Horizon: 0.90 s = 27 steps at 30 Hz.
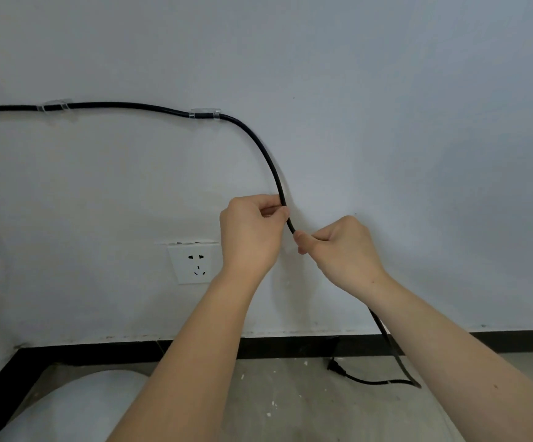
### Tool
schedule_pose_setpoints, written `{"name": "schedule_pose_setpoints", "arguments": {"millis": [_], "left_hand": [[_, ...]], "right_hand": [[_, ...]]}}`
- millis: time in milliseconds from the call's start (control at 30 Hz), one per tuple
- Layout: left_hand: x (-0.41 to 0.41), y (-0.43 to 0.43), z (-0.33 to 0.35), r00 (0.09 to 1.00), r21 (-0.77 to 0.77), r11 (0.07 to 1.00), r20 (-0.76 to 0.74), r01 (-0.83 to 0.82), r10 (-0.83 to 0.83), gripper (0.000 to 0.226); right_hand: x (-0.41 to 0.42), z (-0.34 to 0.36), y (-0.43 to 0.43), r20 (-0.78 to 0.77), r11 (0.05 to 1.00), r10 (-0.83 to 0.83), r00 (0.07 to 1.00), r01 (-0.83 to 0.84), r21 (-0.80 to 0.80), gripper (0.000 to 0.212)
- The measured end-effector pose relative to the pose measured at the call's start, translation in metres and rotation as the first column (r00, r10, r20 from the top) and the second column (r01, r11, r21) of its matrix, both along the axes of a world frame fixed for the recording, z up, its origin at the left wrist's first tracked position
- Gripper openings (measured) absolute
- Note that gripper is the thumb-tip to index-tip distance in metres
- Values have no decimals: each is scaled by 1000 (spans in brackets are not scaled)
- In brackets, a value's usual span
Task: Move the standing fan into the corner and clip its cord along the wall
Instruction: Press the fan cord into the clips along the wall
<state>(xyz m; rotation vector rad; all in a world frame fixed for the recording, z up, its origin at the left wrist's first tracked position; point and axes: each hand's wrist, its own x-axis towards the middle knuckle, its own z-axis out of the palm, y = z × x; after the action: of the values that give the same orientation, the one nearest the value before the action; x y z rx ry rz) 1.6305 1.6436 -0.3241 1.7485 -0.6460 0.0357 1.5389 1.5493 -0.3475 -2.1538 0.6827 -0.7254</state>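
Note:
A black cord (260, 145) runs along the white wall from the left edge. Two clear clips hold it there, one at the left (55, 105) and one further right (204, 113). Past the second clip the cord curves down into my hands. My left hand (249, 232) pinches it against the wall, and just below, my right hand (341, 250) is shut around it. Below my right forearm the cord drops to the floor and ends in a black plug (335, 369) lying unplugged. The fan's white base (77, 406) shows at the bottom left.
A white wall socket (195, 263) sits left of my left wrist, with nothing plugged in. A black skirting board (290, 347) runs along the wall's foot and turns at the corner on the left. The floor (290, 397) is grey concrete with white paint specks.

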Motion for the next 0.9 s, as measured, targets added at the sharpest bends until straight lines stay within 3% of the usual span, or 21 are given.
{"name": "schedule_pose_setpoints", "arguments": {"millis": [67,133,233,300,367,533,900], "left_hand": [[2,1,-2,1000,-13,1000,-9,3,-3,14],[3,3,-2,1000,-22,1000,-10,4,-5,14],[5,6,-3,1000,-29,1000,-18,-5,5,16],[9,8,-4,999,-37,999,-53,-2,0,14],[12,9,-6,997,-42,999,-76,4,-7,14],[17,11,-9,996,-51,998,-87,-41,37,11],[13,7,-19,995,-60,997,-92,-37,32,11]], "right_hand": [[0,-1,0,0,999,20,1000,-20,36,42],[-4,0,-4,-1,979,94,996,-92,180,35],[-15,-1,-17,-1,839,261,965,-226,495,29],[-21,-2,-22,-10,793,282,959,-227,565,30],[-21,-1,-22,-44,833,240,970,-182,523,30],[-4,6,-4,-110,967,106,988,-76,242,29],[5,18,9,-158,996,-68,985,59,-61,22]]}}
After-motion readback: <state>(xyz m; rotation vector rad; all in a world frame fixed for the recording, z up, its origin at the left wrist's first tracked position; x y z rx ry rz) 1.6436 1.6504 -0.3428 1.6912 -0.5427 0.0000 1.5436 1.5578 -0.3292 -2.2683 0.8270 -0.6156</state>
